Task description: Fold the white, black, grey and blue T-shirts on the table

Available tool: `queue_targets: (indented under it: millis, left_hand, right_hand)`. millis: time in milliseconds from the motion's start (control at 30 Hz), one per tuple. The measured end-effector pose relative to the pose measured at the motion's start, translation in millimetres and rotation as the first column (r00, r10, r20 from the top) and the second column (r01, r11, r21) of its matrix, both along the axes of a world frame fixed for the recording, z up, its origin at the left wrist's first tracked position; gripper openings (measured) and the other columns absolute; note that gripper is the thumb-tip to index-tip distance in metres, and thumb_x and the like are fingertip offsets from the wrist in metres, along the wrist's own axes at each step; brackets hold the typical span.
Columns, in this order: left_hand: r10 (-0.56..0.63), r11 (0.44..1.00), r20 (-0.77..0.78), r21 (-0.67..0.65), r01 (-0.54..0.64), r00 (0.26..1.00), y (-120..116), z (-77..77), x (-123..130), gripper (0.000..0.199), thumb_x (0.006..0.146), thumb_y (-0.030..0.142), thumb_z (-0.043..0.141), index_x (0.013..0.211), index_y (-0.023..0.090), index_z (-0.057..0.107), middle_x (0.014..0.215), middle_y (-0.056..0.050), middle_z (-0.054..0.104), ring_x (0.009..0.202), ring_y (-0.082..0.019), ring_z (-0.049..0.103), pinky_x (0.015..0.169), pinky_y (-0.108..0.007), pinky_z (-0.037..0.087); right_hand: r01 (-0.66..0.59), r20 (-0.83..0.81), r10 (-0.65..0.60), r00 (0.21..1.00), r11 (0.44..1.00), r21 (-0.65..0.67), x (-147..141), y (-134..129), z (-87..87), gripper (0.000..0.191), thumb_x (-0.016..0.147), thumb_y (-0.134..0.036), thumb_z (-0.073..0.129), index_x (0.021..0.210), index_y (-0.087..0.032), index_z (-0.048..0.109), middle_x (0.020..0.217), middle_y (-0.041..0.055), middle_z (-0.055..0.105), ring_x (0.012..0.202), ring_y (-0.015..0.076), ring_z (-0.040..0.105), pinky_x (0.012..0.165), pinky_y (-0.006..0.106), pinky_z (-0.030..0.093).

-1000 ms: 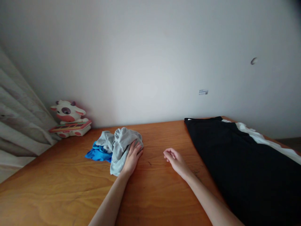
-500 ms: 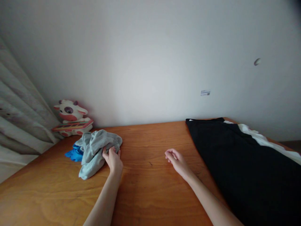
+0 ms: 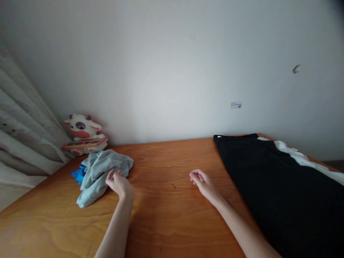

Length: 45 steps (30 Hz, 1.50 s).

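My left hand (image 3: 120, 184) is at the near right side of a crumpled light grey cloth (image 3: 103, 168). Its fingers are loosely bent and apart, seemingly with no fabric between them; whether they still touch the cloth is hard to tell. A piece of bright blue fabric (image 3: 78, 174) sticks out from the cloth's left side. My right hand (image 3: 203, 182) hovers over or rests on the wooden tabletop, fingers curled together, with nothing visible in them. Closest to it is a black garment (image 3: 258, 179) spread flat on the right.
A toy cow with a small keyboard (image 3: 84, 134) stands in the back left corner beside a pale curtain (image 3: 24, 118). White fabric (image 3: 298, 156) shows along the black garment's far edge. Behind the wooden tabletop (image 3: 161, 222) rises a plain wall (image 3: 172, 71).
My left hand and the grey cloth have shifted left, and the cloth looks flatter. More of the blue fabric is covered. My right hand has stayed almost in place.
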<state>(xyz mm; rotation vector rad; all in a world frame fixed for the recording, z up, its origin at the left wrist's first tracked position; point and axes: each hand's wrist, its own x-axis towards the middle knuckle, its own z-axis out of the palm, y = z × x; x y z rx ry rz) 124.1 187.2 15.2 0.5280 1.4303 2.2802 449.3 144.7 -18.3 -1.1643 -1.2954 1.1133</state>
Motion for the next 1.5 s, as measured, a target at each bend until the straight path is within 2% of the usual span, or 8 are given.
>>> queue_targets:
  millis: [100, 233, 300, 567, 900, 1067, 1367, 1500]
  left_hand:
    - [-0.330, 0.944, 0.132, 0.046, 0.326, 0.935, -3, 7.4, 27, 0.031, 0.081, 0.017, 0.058, 0.112, 0.017, 0.057, 0.090, -0.004, 0.066, 0.072, -0.012, 0.063, 0.067, -0.023, 0.050]
    - [-0.733, 0.627, 0.539, 0.296, 0.720, 0.416, -8, 12.3, 52, 0.048, 0.087, 0.034, 0.052, 0.131, 0.015, 0.048, 0.125, -0.023, 0.063, 0.104, -0.027, 0.069, 0.081, -0.040, 0.059]
    - [-0.688, 0.621, 0.649, 0.295, 0.726, 0.325, -7, 9.9, 53, 0.069, 0.086, 0.046, 0.052, 0.146, 0.017, 0.032, 0.138, -0.028, 0.053, 0.117, -0.034, 0.065, 0.083, -0.048, 0.059]
    - [-0.266, 0.960, 0.362, 0.021, 0.277, 0.893, 13, -17.7, 11, 0.072, 0.080, 0.068, 0.038, 0.145, 0.041, 0.023, 0.148, -0.006, 0.041, 0.135, -0.022, 0.050, 0.101, -0.039, 0.051]
    - [0.144, 0.988, 0.376, -0.001, -0.155, 0.915, 7, -13.4, -18, 0.047, 0.078, 0.065, 0.024, 0.113, 0.037, 0.036, 0.123, -0.002, 0.049, 0.116, -0.019, 0.057, 0.078, -0.029, 0.053]
    - [-0.092, 0.992, 0.414, 0.115, 0.049, 0.906, 1, -8.8, -12, 0.040, 0.069, 0.065, 0.032, 0.076, 0.026, 0.028, 0.064, 0.005, 0.035, 0.048, -0.011, 0.041, 0.045, -0.022, 0.032]
    - [-0.468, 0.884, -0.007, -0.009, 0.468, 0.884, -11, -13.4, 78, 0.021, 0.077, 0.040, 0.065, 0.084, 0.021, 0.062, 0.082, -0.004, 0.069, 0.073, -0.016, 0.063, 0.064, -0.026, 0.047]
    - [-0.651, 0.660, -0.737, -0.432, 0.614, 0.181, -35, -18.8, 106, 0.026, 0.087, 0.033, 0.062, 0.111, 0.024, 0.069, 0.119, -0.010, 0.071, 0.114, -0.027, 0.062, 0.102, -0.044, 0.046]
  right_hand:
    - [0.004, 0.026, -0.004, 1.000, 1.000, 0.001, 0, -1, 2.0, 0.048, 0.076, -0.070, 0.064, 0.082, -0.023, 0.061, 0.074, 0.0022, 0.065, 0.068, 0.0178, 0.058, 0.066, 0.030, 0.045]
    - [0.011, 0.032, -0.011, 0.999, 1.000, -0.002, 0, 0, -1.1, 0.050, 0.075, -0.072, 0.063, 0.083, -0.023, 0.061, 0.074, 0.0023, 0.065, 0.069, 0.0180, 0.059, 0.066, 0.030, 0.046]
    - [0.014, 0.018, -0.014, 1.000, 1.000, -0.001, 0, 2, -4.1, 0.051, 0.074, -0.073, 0.063, 0.084, -0.023, 0.061, 0.074, 0.0024, 0.065, 0.069, 0.0183, 0.059, 0.067, 0.031, 0.046]
    - [0.012, 0.006, -0.012, 1.000, 1.000, 0.013, 0, 3, -5.3, 0.050, 0.074, -0.071, 0.066, 0.084, -0.022, 0.062, 0.073, 0.0028, 0.065, 0.068, 0.0185, 0.059, 0.067, 0.032, 0.047]
    - [0.026, 0.003, -0.026, 1.000, 1.000, 0.011, 1, 0, 1.0, 0.051, 0.073, -0.071, 0.068, 0.083, -0.022, 0.063, 0.072, 0.0022, 0.066, 0.066, 0.0178, 0.059, 0.067, 0.032, 0.048]
    - [0.042, -0.008, -0.042, 0.999, 0.999, 0.007, -1, 0, 1.2, 0.055, 0.070, -0.076, 0.068, 0.082, -0.022, 0.063, 0.072, 0.0024, 0.065, 0.067, 0.0183, 0.059, 0.065, 0.032, 0.047]
    - [0.254, -0.266, -0.263, 0.927, 0.965, -0.071, 7, 7, 5.9, 0.055, 0.061, -0.065, 0.081, 0.091, -0.023, 0.060, 0.077, 0.0000, 0.065, 0.061, 0.0147, 0.056, 0.057, 0.028, 0.044]
    - [0.297, -0.533, -0.399, 0.746, 0.916, -0.270, 30, 15, 9.5, 0.041, 0.075, -0.063, 0.066, 0.090, -0.026, 0.055, 0.076, -0.0011, 0.062, 0.059, 0.0138, 0.054, 0.056, 0.028, 0.047]
